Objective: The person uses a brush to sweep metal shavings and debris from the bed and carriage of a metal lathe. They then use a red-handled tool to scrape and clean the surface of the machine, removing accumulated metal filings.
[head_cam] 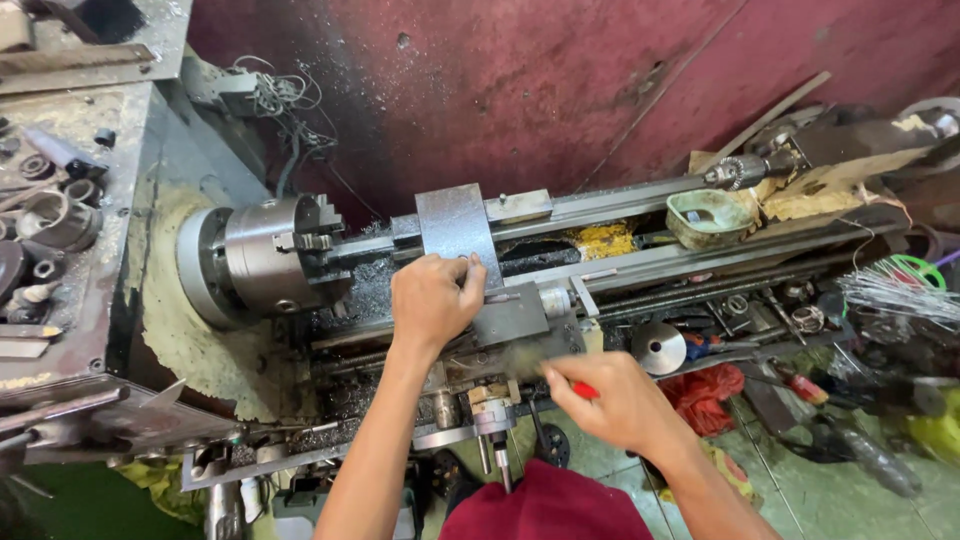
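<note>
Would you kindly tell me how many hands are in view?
2: the left hand rests on the lathe carriage; the right hand holds a red-handled brush below it.

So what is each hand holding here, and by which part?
The right hand pinches a small red-handled tool by its handle; its blurred working end cannot be identified. The left hand rests on the grey metal lathe carriage block, gripping nothing.

Machine workshop: grimy metal lathe, scattered tools, swarf.
</note>
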